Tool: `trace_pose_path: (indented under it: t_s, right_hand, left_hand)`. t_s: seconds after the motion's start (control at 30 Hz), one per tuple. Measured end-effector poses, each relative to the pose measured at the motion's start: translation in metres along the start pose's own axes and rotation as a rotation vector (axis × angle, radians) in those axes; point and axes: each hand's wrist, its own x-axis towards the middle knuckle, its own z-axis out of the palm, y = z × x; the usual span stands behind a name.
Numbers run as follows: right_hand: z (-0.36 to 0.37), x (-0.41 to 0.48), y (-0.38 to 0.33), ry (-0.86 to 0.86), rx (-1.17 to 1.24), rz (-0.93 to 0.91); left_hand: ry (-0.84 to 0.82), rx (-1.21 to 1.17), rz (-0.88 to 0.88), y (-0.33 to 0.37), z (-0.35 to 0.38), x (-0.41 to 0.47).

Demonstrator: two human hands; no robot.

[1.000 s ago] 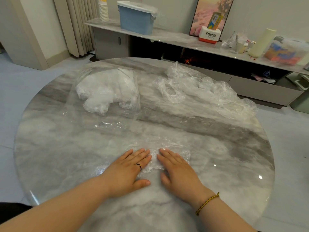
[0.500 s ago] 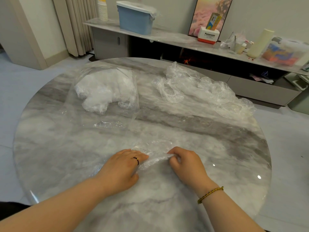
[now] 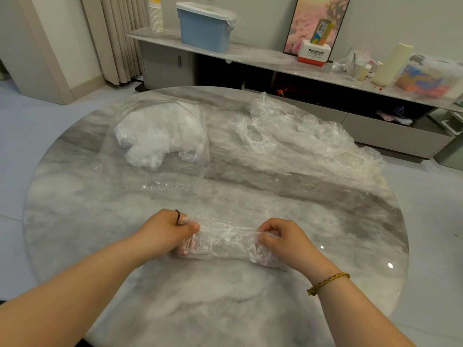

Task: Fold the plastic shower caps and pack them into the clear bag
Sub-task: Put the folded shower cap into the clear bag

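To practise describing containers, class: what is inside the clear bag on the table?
Inside the clear bag lies a whitish heap of plastic shower caps, bunched at its far end. They overlap, so their number and any caps underneath cannot be seen.

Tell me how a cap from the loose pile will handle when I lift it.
Probably floppy: the cap held between the left hand and right hand is bunched and wrinkled. Likely very light, since the film is thin and see-through. The pile lies tangled, so one cap may drag neighbours along.
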Motion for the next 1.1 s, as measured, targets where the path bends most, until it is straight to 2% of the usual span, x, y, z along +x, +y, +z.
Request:
trace_pose_path:
  t_s: [0.13, 0.23, 0.3, 0.37, 0.43, 0.5, 0.63, 0.7, 0.8, 0.87, 0.93, 0.97, 1.03, 1.1]
  right_hand:
    - [0.006, 0.001, 0.001, 0.035, -0.033, 0.036]
    - [0.009, 0.001, 0.003, 0.057, -0.063, 0.021]
    - [0.010, 0.000, 0.001, 0.074, -0.082, 0.017]
    - [0.012, -0.001, -0.001, 0.079, -0.133, 0.015]
    - [0.015, -0.002, -0.003, 0.076, -0.146, 0.011]
    - [0.017, -0.003, -0.005, 0.070, -0.159, -0.001]
    - [0.020, -0.004, -0.006, 0.059, -0.187, 0.018]
    - [0.019, -0.006, -0.008, 0.064, -0.225, 0.031]
    - [0.017, -0.007, -0.008, 0.111, -0.411, 0.016]
    - [0.019, -0.008, -0.008, 0.259, -0.550, -0.072]
    - [0.029, -0.008, -0.007, 0.485, -0.673, -0.240]
    - [0.036, -0.010, -0.009, 0.523, -0.701, -0.299]
    - [0.052, -0.014, -0.012, 0.423, -0.716, -0.345]
    - [0.062, -0.019, -0.013, 0.286, -0.731, -0.302]
  left_hand:
    - [0.097, 0.123, -0.015, 0.004, -0.001, -0.003]
    - [0.212, 0.441, -0.007, 0.016, -0.002, -0.014]
    - [0.418, 0.685, 0.168, 0.019, 0.000, -0.019]
    - [0.527, 0.747, 0.505, 0.018, 0.010, -0.020]
    - [0.485, 0.728, 0.815, 0.010, 0.028, -0.020]
    - [0.359, 0.831, 0.897, -0.003, 0.047, -0.018]
    - [0.150, 1.007, 0.692, -0.012, 0.057, -0.016]
    - [0.096, 1.001, 0.604, -0.014, 0.055, -0.015]
    - [0.042, 0.979, 0.512, -0.018, 0.057, -0.017]
    - [0.046, 0.954, 0.488, -0.020, 0.061, -0.019]
    - [0.032, 0.959, 0.476, -0.022, 0.065, -0.021]
    - [0.024, 0.969, 0.473, -0.025, 0.066, -0.021]
    - [-0.001, 0.993, 0.460, -0.029, 0.066, -0.020]
    - [-0.007, 1.004, 0.451, -0.030, 0.065, -0.020]
